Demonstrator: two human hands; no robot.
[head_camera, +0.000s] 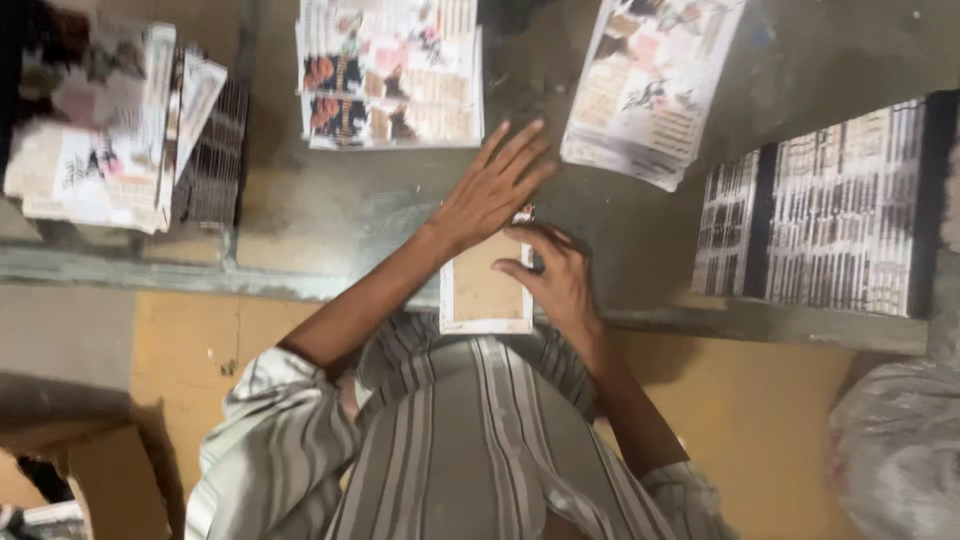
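my left hand (490, 190) lies flat, fingers spread, on the small tan white-edged card stack (485, 292); my right hand (555, 272) grips its edge.

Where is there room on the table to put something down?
Bare tabletop lies left of the left hand, below the middle printed stack, and between the right hand and the striped stack. The far edge is crowded with paper piles.
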